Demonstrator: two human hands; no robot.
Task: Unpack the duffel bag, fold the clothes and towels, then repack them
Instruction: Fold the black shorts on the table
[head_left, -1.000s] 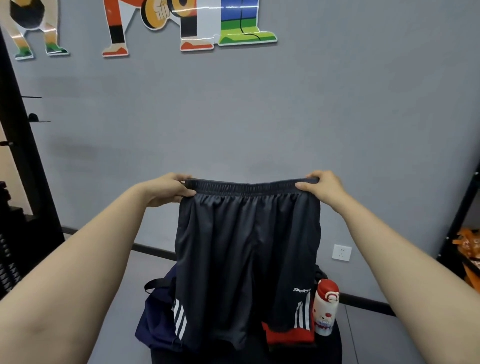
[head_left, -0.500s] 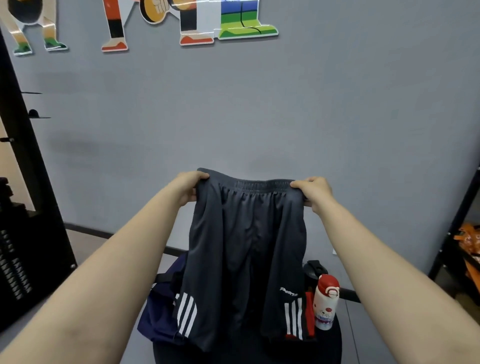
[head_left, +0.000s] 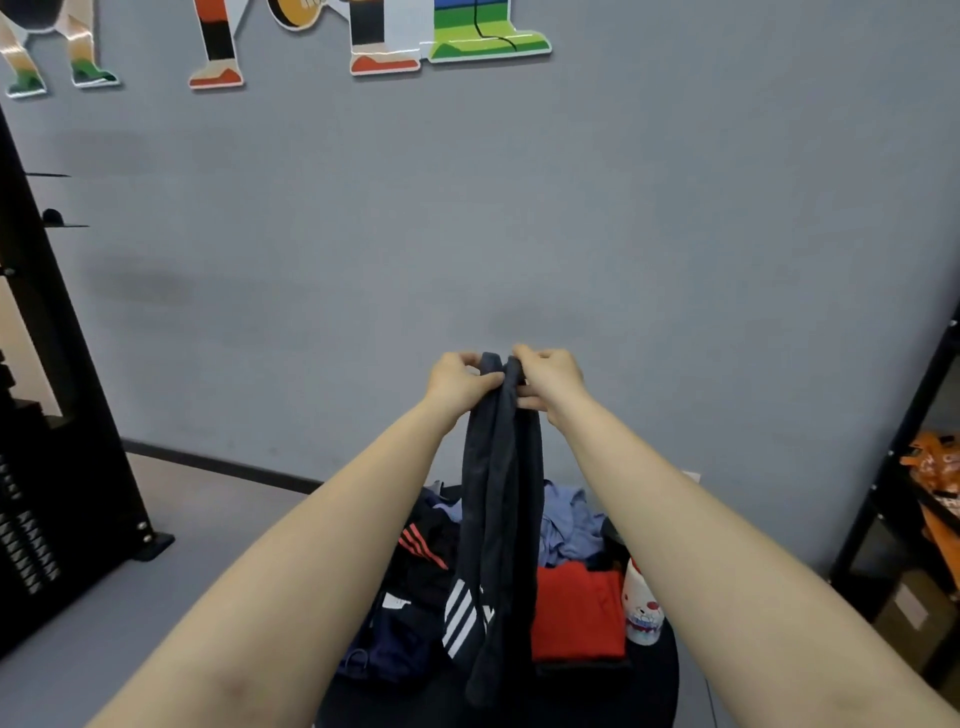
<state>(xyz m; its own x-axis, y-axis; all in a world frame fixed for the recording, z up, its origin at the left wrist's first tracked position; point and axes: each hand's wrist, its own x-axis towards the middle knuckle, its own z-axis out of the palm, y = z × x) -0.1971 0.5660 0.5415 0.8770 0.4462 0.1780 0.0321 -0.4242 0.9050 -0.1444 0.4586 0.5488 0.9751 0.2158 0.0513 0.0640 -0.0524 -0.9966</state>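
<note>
Held up at arm's length before the grey wall (head_left: 675, 234): dark shorts (head_left: 501, 499), folded lengthwise, the two waistband ends brought together at the top. Left hand (head_left: 457, 382) pinching one end of the waistband, thumb laid across the cloth; right hand (head_left: 550, 382) gripping the other end, fingers curled round it, the two hands almost touching. Hanging straight down from there, a narrow double strip, white stripes showing near the hem, the lower end dangling over the black round table (head_left: 660, 686).

On that table, below: a folded red garment (head_left: 576, 613) just right of the hanging shorts, a crumpled light-blue garment (head_left: 571, 519) behind it, a dark garment with red stripes (head_left: 423, 551) to the left, a navy bag (head_left: 387, 644) at the near left edge (probably the duffel, though mostly hidden), and a white bottle with a cartoon face (head_left: 641, 608) beside the red cloth.

Probably mid-fold, halfway through the shorts. To do it well:

- Match the waistband ends edge to edge before letting either go; a slipped corner gives a skewed fold.
- Pass both ends to one hand, then run the freed hand down the strip to smooth it and line up the legs.
- Lower onto a bare patch of table rather than onto the heap, then fold hem up to waistband.
- Keep the swinging hem away from the bottle; looks easy to topple.
</note>
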